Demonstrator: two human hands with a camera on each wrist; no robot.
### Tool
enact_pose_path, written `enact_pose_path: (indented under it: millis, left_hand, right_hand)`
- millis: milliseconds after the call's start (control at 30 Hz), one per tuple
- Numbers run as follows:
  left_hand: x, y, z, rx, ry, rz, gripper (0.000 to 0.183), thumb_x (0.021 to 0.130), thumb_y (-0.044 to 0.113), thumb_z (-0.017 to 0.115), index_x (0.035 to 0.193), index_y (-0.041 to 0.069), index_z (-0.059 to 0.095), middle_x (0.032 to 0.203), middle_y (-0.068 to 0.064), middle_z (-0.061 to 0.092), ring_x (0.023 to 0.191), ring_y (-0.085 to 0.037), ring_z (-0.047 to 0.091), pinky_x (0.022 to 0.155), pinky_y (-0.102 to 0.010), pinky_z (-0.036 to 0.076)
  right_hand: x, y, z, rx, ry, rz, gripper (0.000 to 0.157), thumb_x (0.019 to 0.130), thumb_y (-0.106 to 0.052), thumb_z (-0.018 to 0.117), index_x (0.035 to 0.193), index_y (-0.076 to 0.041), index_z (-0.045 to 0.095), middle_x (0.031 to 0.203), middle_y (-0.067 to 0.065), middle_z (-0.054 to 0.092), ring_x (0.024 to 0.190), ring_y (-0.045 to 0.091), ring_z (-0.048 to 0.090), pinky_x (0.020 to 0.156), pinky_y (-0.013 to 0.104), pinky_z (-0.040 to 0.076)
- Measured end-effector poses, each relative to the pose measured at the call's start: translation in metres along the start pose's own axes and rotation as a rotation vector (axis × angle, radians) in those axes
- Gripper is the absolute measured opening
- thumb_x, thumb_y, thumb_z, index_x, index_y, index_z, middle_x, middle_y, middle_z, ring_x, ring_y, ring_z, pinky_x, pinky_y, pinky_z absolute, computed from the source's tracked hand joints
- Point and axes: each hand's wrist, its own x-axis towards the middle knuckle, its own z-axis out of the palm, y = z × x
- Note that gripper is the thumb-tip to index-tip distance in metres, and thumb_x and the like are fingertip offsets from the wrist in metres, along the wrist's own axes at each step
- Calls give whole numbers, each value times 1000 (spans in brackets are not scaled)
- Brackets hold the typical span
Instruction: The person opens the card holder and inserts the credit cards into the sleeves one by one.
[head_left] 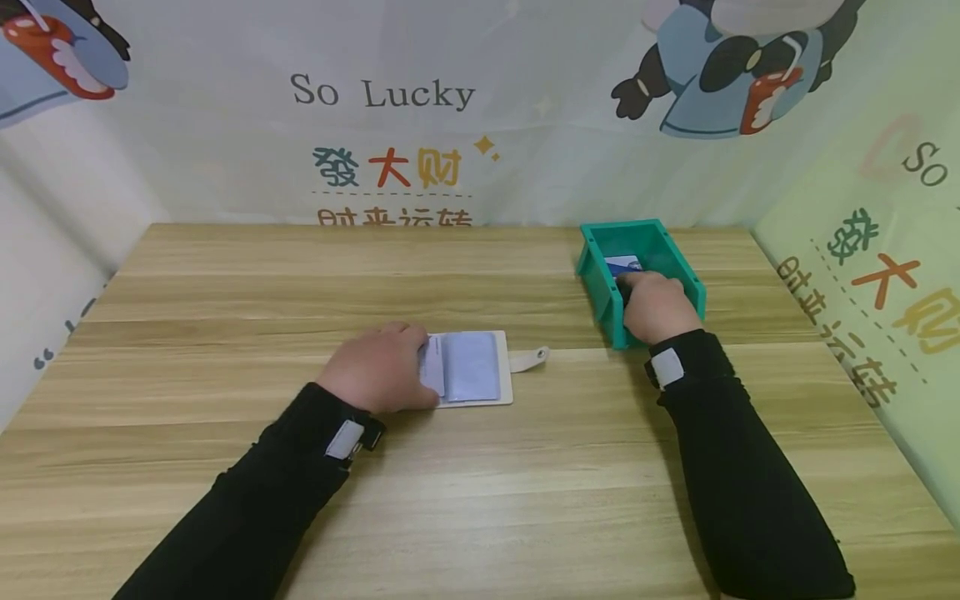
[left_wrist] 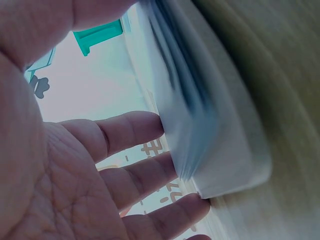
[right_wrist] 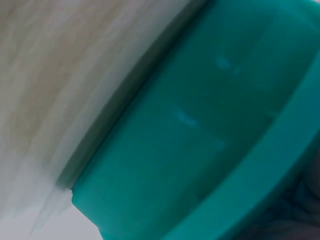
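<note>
An open cream card holder [head_left: 468, 367] with clear sleeves lies flat on the wooden table [head_left: 480, 492]. My left hand [head_left: 382, 367] rests on its left side. In the left wrist view its straight fingers [left_wrist: 131, 131] touch the edge of the sleeves [left_wrist: 200, 125]. My right hand [head_left: 654, 305] reaches into a teal bin [head_left: 686, 271] at the right. Its fingertips are at the near edge of a blue and white card [head_left: 622, 264] inside the bin. I cannot see whether they hold the card. The right wrist view shows only the bin's wall [right_wrist: 200, 140].
The card holder's strap tab [head_left: 529, 359] sticks out to the right. Printed banner walls [head_left: 390, 125] close off the back and both sides of the table. Bare wood lies in front of both arms and at the far left.
</note>
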Motion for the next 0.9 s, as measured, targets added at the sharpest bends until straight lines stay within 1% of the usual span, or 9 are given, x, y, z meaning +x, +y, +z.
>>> enact_pose_path:
  millis: [200, 300, 367, 467, 533, 633, 767, 900]
  left_hand:
    - [0, 0, -1, 3, -2, -6, 70, 64, 45, 77, 117, 6, 56, 96, -5, 55, 76, -22, 49, 62, -37, 46]
    - [0, 0, -1, 4, -4, -7, 70, 64, 45, 77, 117, 5, 56, 95, -5, 55, 75, -22, 50, 62, -37, 46]
    - [0, 1, -1, 3, -5, -10, 69, 64, 45, 77, 117, 5, 55, 94, -5, 55, 75, -22, 50, 62, -37, 45]
    - [0, 1, -1, 3, -5, -11, 68, 64, 44, 77, 116, 6, 56, 94, -5, 55, 75, -22, 49, 62, -37, 45]
    - [0, 1, -1, 1, -5, -9, 67, 64, 44, 77, 115, 6, 56, 94, -5, 55, 75, -22, 49, 62, -37, 45]
    - [0, 1, -2, 4, -5, -5, 67, 64, 44, 76, 115, 5, 56, 94, -5, 55, 75, -22, 49, 62, -37, 45]
    - [-1, 2, -3, 7, -12, -10, 69, 64, 45, 76, 117, 5, 55, 95, -5, 55, 76, -22, 49, 63, -37, 45]
    - [-1, 1, -2, 9, -17, -12, 70, 64, 45, 77, 117, 5, 55, 95, -5, 55, 76, -22, 49, 64, -37, 45]
  right_hand:
    - [-2, -3, 0, -34, 12, 7, 44, 94, -2, 35, 136, -4, 47, 130, 30, 44, 104, 50, 38, 91, 61, 37]
    - [-3, -4, -1, -39, 15, 2, 43, 94, -2, 35, 134, -3, 48, 127, 29, 47, 103, 49, 41, 91, 59, 38]
    - [-5, -4, -3, -37, 13, 1, 42, 92, -1, 37, 133, 0, 49, 124, 28, 50, 100, 45, 45, 89, 57, 40]
    - [-7, -5, -6, -36, 2, 2, 37, 91, 0, 40, 125, 3, 54, 113, 26, 56, 89, 39, 50, 83, 52, 44]
    - [-9, -6, -8, -45, -1, 2, 35, 89, 0, 41, 121, 3, 56, 108, 25, 57, 83, 36, 50, 80, 51, 45]
    - [-10, -6, -8, -61, 1, -1, 32, 89, 1, 41, 116, 3, 58, 104, 24, 57, 80, 35, 50, 78, 51, 46]
    - [-9, -7, -6, -80, 34, -10, 29, 90, 0, 40, 111, 2, 60, 101, 25, 57, 78, 36, 50, 76, 53, 47]
    - [-8, -7, -2, -90, 74, -9, 28, 92, 0, 39, 109, 2, 62, 95, 24, 58, 74, 35, 50, 71, 51, 48]
